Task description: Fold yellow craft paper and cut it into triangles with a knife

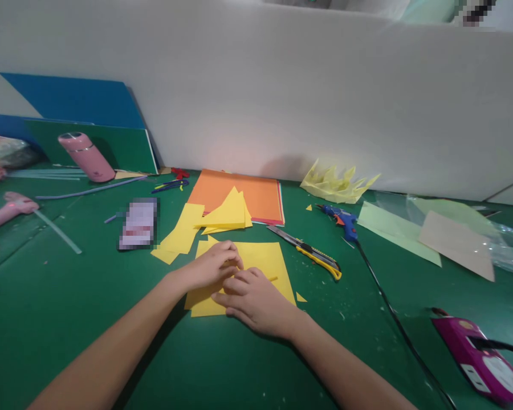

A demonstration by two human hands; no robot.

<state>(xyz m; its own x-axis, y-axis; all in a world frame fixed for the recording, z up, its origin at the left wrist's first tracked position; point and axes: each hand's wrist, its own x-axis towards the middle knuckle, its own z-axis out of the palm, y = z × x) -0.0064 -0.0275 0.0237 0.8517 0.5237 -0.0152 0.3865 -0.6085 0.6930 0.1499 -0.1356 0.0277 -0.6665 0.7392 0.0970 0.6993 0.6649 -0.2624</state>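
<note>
Nearest me on the right, a magenta power strip [465, 347] is lying on the green table [222, 364]. In front of me, I'm bringing both hands together over the yellow sheets [267, 256], which are lying flat at the middle of the table. My left hand [216, 265] is curling its fingers inward, while my right hand [259, 302] is bending its own beside them, thumb side toward the left; I'm not able to tell whether either is pinching paper. A thin yellow strip [274, 279] is showing just past the right hand's knuckles.

Farther right, a yellow-handled cutter [306, 250] is resting with its blade out, and beyond it a blue glue gun [346, 222] is trailing a black cable. Past the sheets, folded yellow pieces [226, 215] are overlapping a stack of orange paper [263, 199]. Farthest off, a spiky pale-yellow paper form [340, 187] is sitting near the white partition [282, 85], and at left a pink bottle [88, 158] is leaning before a green board [130, 148].
</note>
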